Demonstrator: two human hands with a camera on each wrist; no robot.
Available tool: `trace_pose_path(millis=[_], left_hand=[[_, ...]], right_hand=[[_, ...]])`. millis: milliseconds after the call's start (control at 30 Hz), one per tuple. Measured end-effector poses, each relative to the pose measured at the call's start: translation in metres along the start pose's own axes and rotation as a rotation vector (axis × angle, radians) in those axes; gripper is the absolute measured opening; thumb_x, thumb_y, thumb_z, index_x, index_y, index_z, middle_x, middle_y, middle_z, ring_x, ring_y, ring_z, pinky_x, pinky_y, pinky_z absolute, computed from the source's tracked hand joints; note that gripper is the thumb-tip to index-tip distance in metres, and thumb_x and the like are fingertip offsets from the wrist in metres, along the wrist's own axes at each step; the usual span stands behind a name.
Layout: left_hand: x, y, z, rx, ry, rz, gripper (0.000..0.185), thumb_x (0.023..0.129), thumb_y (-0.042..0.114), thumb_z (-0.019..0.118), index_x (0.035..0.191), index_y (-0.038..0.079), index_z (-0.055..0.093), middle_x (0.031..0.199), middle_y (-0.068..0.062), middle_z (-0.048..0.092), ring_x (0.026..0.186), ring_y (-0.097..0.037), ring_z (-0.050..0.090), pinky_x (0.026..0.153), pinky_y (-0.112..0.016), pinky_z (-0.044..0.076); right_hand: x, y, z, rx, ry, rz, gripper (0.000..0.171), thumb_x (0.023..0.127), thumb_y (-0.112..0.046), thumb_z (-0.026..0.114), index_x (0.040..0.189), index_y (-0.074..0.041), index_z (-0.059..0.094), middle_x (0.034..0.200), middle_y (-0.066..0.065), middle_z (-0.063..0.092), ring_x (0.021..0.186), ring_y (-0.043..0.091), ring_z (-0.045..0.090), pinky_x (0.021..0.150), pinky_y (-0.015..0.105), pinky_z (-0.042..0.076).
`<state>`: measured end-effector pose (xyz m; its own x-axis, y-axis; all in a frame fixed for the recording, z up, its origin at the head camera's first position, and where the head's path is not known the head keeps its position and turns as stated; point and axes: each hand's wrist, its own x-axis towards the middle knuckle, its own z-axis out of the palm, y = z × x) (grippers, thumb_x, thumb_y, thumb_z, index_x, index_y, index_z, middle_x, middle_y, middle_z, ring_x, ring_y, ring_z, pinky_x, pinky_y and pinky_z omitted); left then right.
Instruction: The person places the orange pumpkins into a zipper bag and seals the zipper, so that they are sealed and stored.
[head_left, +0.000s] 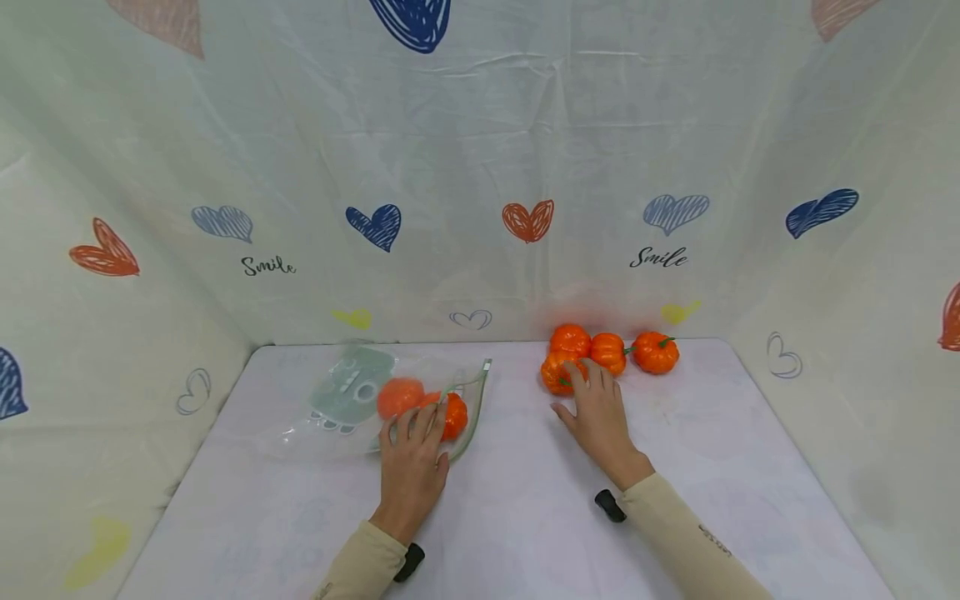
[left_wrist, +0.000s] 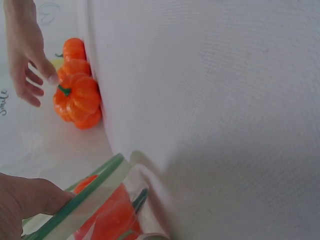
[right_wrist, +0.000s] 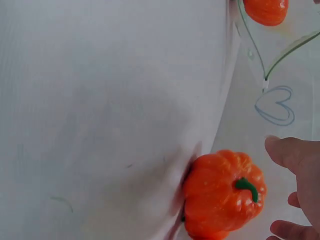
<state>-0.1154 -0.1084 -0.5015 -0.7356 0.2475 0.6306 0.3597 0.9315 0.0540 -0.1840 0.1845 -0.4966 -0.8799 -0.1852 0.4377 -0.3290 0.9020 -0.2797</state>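
A clear zip bag with a pale green print and green zip edge lies on the left of the table. Small orange pumpkins are inside it. My left hand holds the bag by its mouth; in the left wrist view the thumb is at the green zip edge. Over on the right, my right hand reaches over the nearest orange pumpkin, fingers spread. The right wrist view shows the thumb apart from that ribbed, green-stemmed pumpkin.
More pumpkins stand behind and beside the nearest one: one at the back, one in the middle and one farther right. A white cloth covers the table. Heart-printed curtains enclose its back and sides.
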Motion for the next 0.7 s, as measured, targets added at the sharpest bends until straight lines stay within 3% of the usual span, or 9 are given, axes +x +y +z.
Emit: trace_pose_path(millis=[367, 700], left_hand=[[0.001, 0.0, 0.001, 0.006, -0.018, -0.012, 0.084, 0.061, 0.008, 0.101, 0.138, 0.003, 0.067, 0.129, -0.011, 0.065, 0.116, -0.033, 0.055, 0.099, -0.058, 0.043], [-0.001, -0.001, 0.002, -0.004, -0.004, -0.008, 0.084, 0.06, 0.006, 0.101, 0.137, 0.002, 0.067, 0.128, -0.011, 0.066, 0.115, -0.033, 0.054, 0.099, -0.058, 0.042]], right_hand=[[0.011, 0.025, 0.002, -0.026, -0.058, -0.002, 0.09, 0.078, -0.014, 0.094, 0.151, 0.004, 0.046, 0.148, 0.033, 0.047, 0.131, 0.053, 0.048, 0.106, 0.064, 0.044], [0.019, 0.032, 0.009, -0.032, -0.13, -0.037, 0.094, 0.076, -0.005, 0.095, 0.156, -0.003, 0.045, 0.147, 0.03, 0.048, 0.131, 0.053, 0.049, 0.112, 0.066, 0.042]])
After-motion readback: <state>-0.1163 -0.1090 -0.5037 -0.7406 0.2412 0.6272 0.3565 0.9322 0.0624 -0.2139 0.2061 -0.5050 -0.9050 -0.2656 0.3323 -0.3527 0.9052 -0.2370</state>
